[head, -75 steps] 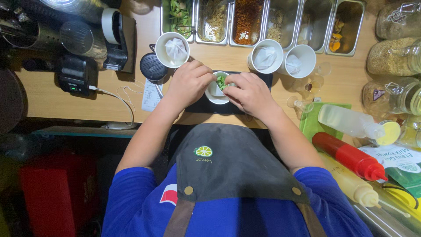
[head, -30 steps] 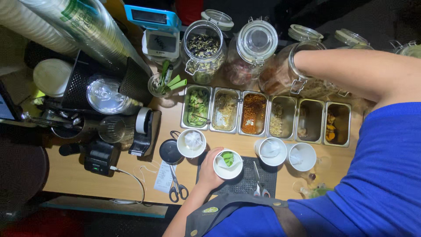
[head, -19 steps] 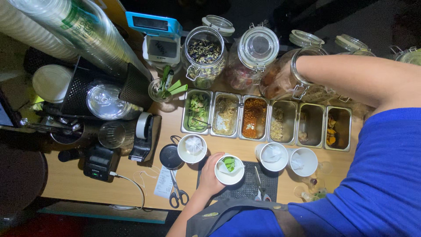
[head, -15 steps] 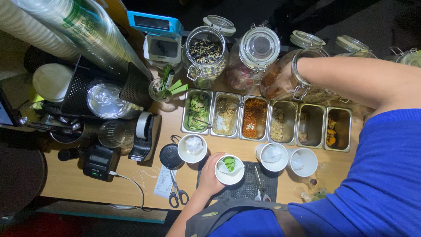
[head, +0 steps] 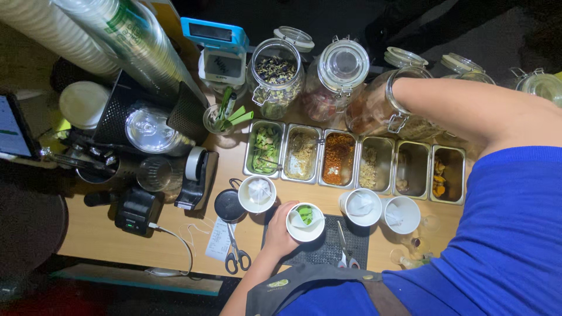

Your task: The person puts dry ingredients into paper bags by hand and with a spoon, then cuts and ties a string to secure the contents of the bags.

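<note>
Leftmost, a tablet leans at the tabletop edge, with stacked cups slanting above it and a black mesh basket beside them. Below the basket sit a small black printer and a tape dispenser. Scissors lie on a paper slip, just left of the left hand. That hand is clamped around a white cup, which holds green leaves and stands on the left part of a black mat. Another white cup with a filter bag stands just up-left of it, touching a black lid. Behind runs a row of steel trays with herbs and spices, and behind those a row of glass jars, one open and full of dried flowers. A second pair of scissors rests on the mat's right side. Two more white cups stand right of the mat. The right arm stretches over the trays to a jar of brown bits; the right hand is hidden behind it, so its grip cannot be told.
</note>
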